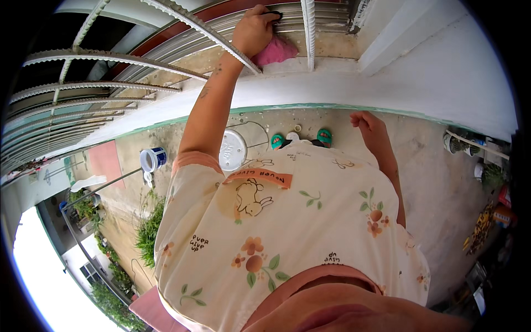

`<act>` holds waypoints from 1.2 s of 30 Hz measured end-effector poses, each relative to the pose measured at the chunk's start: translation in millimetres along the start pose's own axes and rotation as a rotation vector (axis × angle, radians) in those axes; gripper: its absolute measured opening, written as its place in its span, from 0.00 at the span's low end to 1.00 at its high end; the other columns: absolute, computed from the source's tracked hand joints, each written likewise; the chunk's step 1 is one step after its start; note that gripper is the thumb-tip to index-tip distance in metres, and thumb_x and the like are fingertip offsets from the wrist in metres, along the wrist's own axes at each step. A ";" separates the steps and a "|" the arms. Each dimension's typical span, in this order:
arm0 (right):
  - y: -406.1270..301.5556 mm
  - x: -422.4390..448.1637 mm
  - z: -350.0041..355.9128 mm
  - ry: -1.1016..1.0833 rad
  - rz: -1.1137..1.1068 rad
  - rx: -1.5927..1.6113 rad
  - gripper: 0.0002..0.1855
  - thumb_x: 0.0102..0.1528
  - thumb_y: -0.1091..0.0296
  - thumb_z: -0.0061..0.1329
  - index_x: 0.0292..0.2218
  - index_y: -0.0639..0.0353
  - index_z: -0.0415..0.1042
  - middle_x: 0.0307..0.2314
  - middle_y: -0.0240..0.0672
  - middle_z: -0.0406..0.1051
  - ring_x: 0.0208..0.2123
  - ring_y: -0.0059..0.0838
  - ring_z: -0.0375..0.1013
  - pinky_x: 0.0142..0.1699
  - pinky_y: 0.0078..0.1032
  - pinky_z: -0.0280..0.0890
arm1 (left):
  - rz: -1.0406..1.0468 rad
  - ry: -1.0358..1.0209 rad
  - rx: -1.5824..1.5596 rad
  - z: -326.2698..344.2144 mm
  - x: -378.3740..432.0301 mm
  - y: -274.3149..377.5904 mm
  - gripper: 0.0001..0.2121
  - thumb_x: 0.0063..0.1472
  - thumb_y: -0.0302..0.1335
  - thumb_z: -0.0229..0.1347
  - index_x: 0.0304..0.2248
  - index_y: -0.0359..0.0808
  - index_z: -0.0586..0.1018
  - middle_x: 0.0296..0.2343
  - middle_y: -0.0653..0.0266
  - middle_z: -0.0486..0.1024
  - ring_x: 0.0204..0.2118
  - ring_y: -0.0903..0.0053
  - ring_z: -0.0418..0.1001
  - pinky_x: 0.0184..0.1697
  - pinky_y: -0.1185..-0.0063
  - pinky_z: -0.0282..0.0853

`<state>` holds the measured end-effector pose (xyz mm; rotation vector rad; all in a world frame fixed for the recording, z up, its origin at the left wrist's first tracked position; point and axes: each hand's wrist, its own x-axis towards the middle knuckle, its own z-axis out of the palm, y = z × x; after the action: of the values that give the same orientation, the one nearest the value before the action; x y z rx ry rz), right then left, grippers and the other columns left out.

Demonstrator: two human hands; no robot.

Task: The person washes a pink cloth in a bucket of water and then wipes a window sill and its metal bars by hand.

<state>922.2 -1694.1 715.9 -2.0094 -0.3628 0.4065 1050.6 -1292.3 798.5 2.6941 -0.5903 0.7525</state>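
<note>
My left hand (254, 31) reaches past the ribbed white bars (311, 35) to a metal window track (313, 18). Its fingers are bent around a bunched pink cloth (276, 50), which spreads below the palm onto the sill (332, 45). A small dark piece shows at the fingertips; what it is cannot be made out. My right hand (370, 124) hangs low in front of the white wall (398, 89), fingers curled with nothing visible in them.
A round white lid or stool top (232, 150) stands beside my green sandals (324, 136). Farther left are a white-and-blue bucket (152, 159) and a leafy plant (150, 232). Several pots (452, 143) line the right side, near a yellow-brown pile (481, 228) on the concrete floor (435, 199).
</note>
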 end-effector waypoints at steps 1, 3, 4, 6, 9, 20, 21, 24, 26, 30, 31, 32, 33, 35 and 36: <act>-3.8 1.2 -0.2 -0.008 -0.003 -0.004 0.12 0.61 0.79 0.41 0.42 0.66 0.76 0.31 0.37 0.77 0.32 0.25 0.75 0.42 0.23 0.70 | 0.133 -0.024 -0.126 -0.8 9.6 3.2 0.07 0.62 0.19 0.56 0.38 0.33 0.83 0.35 0.64 0.78 0.38 0.74 0.76 0.43 0.75 0.73; -14.1 2.5 -1.6 -0.020 -0.008 -0.020 0.12 0.61 0.79 0.41 0.43 0.65 0.76 0.31 0.37 0.77 0.33 0.25 0.75 0.42 0.23 0.70 | -0.122 -0.240 -0.603 -3.0 21.0 7.4 0.08 0.61 0.18 0.54 0.37 0.32 0.83 0.35 0.62 0.78 0.38 0.72 0.77 0.43 0.76 0.73; -17.3 0.5 1.4 -0.007 0.014 0.011 0.12 0.61 0.79 0.41 0.43 0.65 0.76 0.31 0.36 0.77 0.33 0.25 0.75 0.42 0.23 0.70 | -0.249 -0.349 -0.842 -4.1 26.4 9.8 0.09 0.60 0.17 0.53 0.37 0.31 0.84 0.35 0.61 0.78 0.38 0.71 0.77 0.44 0.77 0.73; -22.2 -2.3 4.9 0.021 0.051 0.066 0.13 0.61 0.79 0.41 0.43 0.65 0.76 0.31 0.36 0.77 0.33 0.25 0.75 0.42 0.23 0.69 | -0.274 -0.172 -0.939 -16.3 31.4 13.5 0.11 0.59 0.17 0.52 0.39 0.32 0.84 0.37 0.58 0.78 0.39 0.69 0.77 0.45 0.76 0.73; -17.6 -10.8 3.5 0.055 0.101 0.059 0.13 0.61 0.80 0.41 0.43 0.64 0.76 0.31 0.35 0.77 0.34 0.25 0.75 0.43 0.23 0.69 | -0.237 0.001 -0.492 -40.9 25.1 17.2 0.12 0.58 0.17 0.52 0.39 0.33 0.84 0.37 0.54 0.78 0.39 0.61 0.78 0.45 0.73 0.74; -13.7 -19.8 10.4 0.098 0.099 0.031 0.13 0.61 0.79 0.40 0.43 0.65 0.76 0.30 0.35 0.76 0.33 0.26 0.75 0.41 0.24 0.69 | -0.216 -0.428 -0.659 -19.6 36.6 22.4 0.12 0.58 0.21 0.55 0.41 0.36 0.85 0.42 0.52 0.79 0.44 0.59 0.77 0.49 0.69 0.73; -12.7 -19.3 11.6 0.106 0.097 0.035 0.13 0.61 0.79 0.40 0.43 0.65 0.76 0.29 0.35 0.76 0.33 0.26 0.75 0.41 0.24 0.69 | -0.096 -0.370 -0.658 -12.9 41.1 28.5 0.13 0.59 0.22 0.56 0.43 0.36 0.84 0.43 0.52 0.79 0.44 0.59 0.77 0.50 0.69 0.73; -19.2 -19.2 11.6 0.058 0.065 -0.011 0.13 0.61 0.79 0.40 0.43 0.65 0.76 0.29 0.36 0.76 0.32 0.27 0.75 0.40 0.25 0.69 | -0.062 -0.475 -0.970 -11.3 54.9 38.8 0.16 0.60 0.25 0.58 0.48 0.36 0.82 0.51 0.50 0.75 0.48 0.58 0.76 0.52 0.68 0.72; -27.8 -18.0 11.6 0.071 0.096 -0.018 0.13 0.61 0.79 0.40 0.43 0.65 0.76 0.29 0.36 0.76 0.32 0.27 0.75 0.40 0.25 0.69 | 0.240 -0.368 -0.710 16.8 63.9 24.9 0.17 0.61 0.28 0.59 0.49 0.36 0.81 0.52 0.51 0.74 0.50 0.58 0.74 0.56 0.67 0.69; -34.0 -18.4 13.3 0.083 0.102 -0.045 0.13 0.61 0.78 0.40 0.42 0.66 0.76 0.29 0.37 0.76 0.32 0.27 0.75 0.40 0.26 0.69 | 0.497 -0.423 -0.530 28.7 59.2 38.2 0.19 0.63 0.35 0.58 0.50 0.33 0.80 0.52 0.51 0.73 0.56 0.57 0.69 0.64 0.65 0.59; -36.8 -20.1 14.8 0.086 0.103 -0.046 0.13 0.61 0.78 0.40 0.42 0.66 0.76 0.29 0.37 0.76 0.32 0.28 0.75 0.40 0.26 0.69 | 0.492 -0.446 -0.534 27.5 57.5 41.5 0.19 0.63 0.35 0.57 0.50 0.32 0.80 0.51 0.50 0.74 0.56 0.57 0.68 0.65 0.64 0.58; -40.6 -21.2 16.3 0.089 0.102 -0.048 0.13 0.61 0.78 0.39 0.42 0.66 0.76 0.29 0.37 0.76 0.33 0.28 0.75 0.40 0.26 0.69 | 0.556 -0.471 -0.492 23.8 58.9 40.5 0.18 0.62 0.30 0.58 0.49 0.31 0.79 0.51 0.51 0.74 0.55 0.58 0.69 0.63 0.67 0.61; -43.0 -20.1 17.3 0.100 0.091 -0.047 0.13 0.61 0.78 0.39 0.41 0.67 0.76 0.29 0.37 0.76 0.33 0.28 0.75 0.40 0.26 0.69 | 0.450 -0.539 -0.652 20.3 56.2 41.0 0.17 0.61 0.28 0.58 0.48 0.31 0.80 0.51 0.52 0.74 0.55 0.59 0.69 0.61 0.67 0.63; -43.2 -22.3 21.0 0.101 0.114 -0.020 0.13 0.60 0.79 0.39 0.41 0.67 0.76 0.30 0.37 0.76 0.33 0.28 0.75 0.41 0.25 0.70 | 0.225 -0.670 -0.968 14.4 47.2 44.3 0.15 0.60 0.24 0.58 0.46 0.31 0.81 0.50 0.53 0.74 0.53 0.61 0.71 0.59 0.69 0.65; -43.7 -22.5 23.2 0.099 0.122 -0.004 0.13 0.60 0.79 0.39 0.41 0.67 0.76 0.30 0.37 0.76 0.33 0.28 0.75 0.41 0.25 0.70 | 0.262 -0.645 -0.918 9.5 44.3 46.2 0.14 0.57 0.18 0.56 0.44 0.32 0.82 0.49 0.53 0.75 0.51 0.62 0.72 0.56 0.71 0.69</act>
<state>888.5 -1665.7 747.7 -2.0531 -0.1800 0.3806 1068.2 -1350.0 821.9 1.9360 -1.1064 -0.3427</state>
